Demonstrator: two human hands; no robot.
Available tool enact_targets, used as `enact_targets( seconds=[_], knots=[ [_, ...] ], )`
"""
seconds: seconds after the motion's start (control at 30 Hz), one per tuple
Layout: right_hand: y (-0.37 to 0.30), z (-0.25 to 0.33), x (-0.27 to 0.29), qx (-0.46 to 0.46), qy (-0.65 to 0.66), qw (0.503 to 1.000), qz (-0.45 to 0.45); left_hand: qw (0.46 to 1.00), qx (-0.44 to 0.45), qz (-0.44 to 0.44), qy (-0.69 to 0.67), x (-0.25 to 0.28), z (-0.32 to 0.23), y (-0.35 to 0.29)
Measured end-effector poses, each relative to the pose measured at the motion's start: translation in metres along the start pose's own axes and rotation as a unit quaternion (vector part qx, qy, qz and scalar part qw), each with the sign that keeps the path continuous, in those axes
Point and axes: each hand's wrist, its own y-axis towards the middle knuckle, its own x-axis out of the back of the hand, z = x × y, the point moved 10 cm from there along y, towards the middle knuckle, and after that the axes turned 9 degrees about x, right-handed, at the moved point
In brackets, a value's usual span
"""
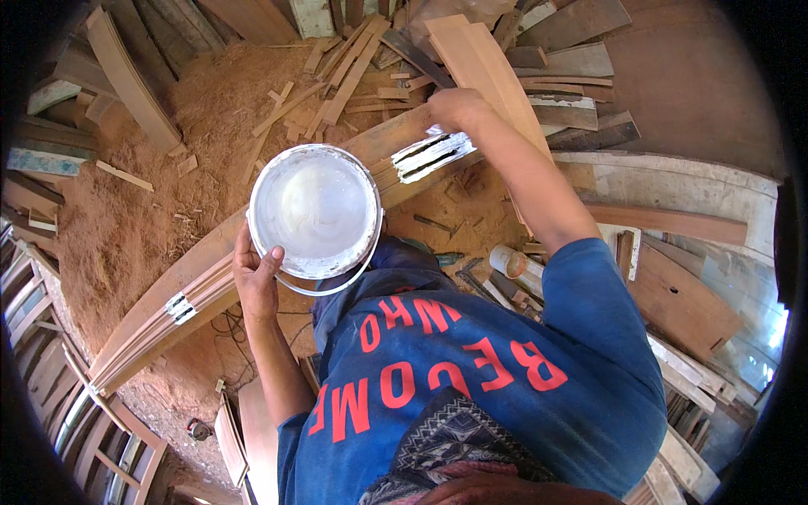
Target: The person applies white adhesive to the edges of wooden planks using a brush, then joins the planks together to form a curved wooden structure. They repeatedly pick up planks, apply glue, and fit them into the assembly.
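Observation:
My left hand grips a round white bucket by its side, thumb over the rim. The inside of the bucket is smeared whitish, and its thin handle hangs down toward me. Beneath it a stack of long curved wooden pieces runs from lower left to upper right. My right hand is closed over the far part of the stack; what its fingers hold is hidden. Just by that hand, a thick white coating with dark gaps covers a short stretch of the pieces. A smaller white patch marks them farther left.
Sawdust and wood offcuts cover the ground ahead. Curved boards lean at the far left. A white container lies right of my legs, near more planks. Slatted wooden frames stand at lower left.

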Motion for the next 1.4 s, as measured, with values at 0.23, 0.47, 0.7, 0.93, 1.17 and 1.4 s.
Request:
enact_targets(
  seconds=[0.23,0.47,0.7,0.93,1.17,1.4],
  knots=[
    [-0.024,0.083,0.019,0.097,0.012,0.995,-0.007,1.000,-0.014,-0.003,0.021,0.001,0.001,0.002],
    [-0.044,0.048,-0.003,0.092,0.055,0.986,-0.130,1.000,-0.009,0.002,0.009,0.003,0.003,0.001],
    [-0.007,0.060,-0.035,0.087,0.006,0.979,-0.183,1.000,0.003,0.004,0.021,0.001,0.001,0.001],
    [-0.036,0.023,0.008,0.118,0.003,0.958,-0.260,1.000,-0.011,-0.008,-0.006,0.001,0.000,0.000],
    [-0.057,0.035,-0.032,0.131,0.009,0.973,-0.188,1.000,-0.003,-0.005,-0.016,0.000,0.001,-0.001],
    [-0.018,0.007,-0.051,0.016,0.096,0.985,-0.141,1.000,0.006,-0.012,0.003,-0.001,-0.001,-0.003]
  ],
)
